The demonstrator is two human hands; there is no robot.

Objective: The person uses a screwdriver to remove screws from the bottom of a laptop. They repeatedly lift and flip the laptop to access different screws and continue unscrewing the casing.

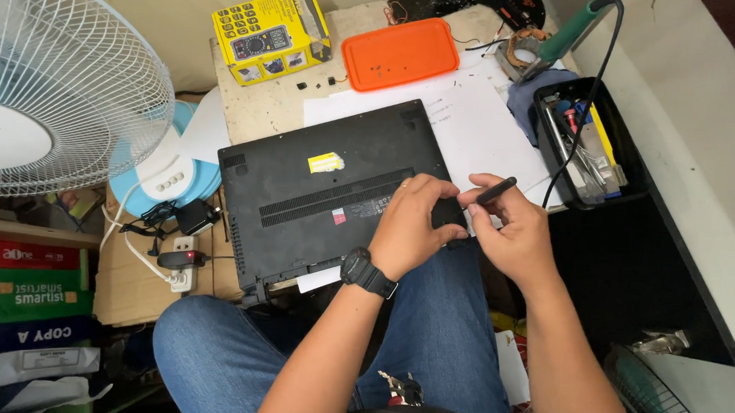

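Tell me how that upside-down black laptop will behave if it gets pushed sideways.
The laptop looks rigid, so it would probably slide as one slab. Its near edge hangs past the small table over the knees, so a push toward the person may tip it off. The left hand resting on it steadies it.

Black laptop (325, 191) is flipped upside down, bottom panel facing up with long vent slots and a yellow sticker (plus a small red one), lying flat and a bit skewed under the left hand (414, 223). The right hand (508, 229) pinches a slim black screwdriver (494, 190) just past the laptop's corner.
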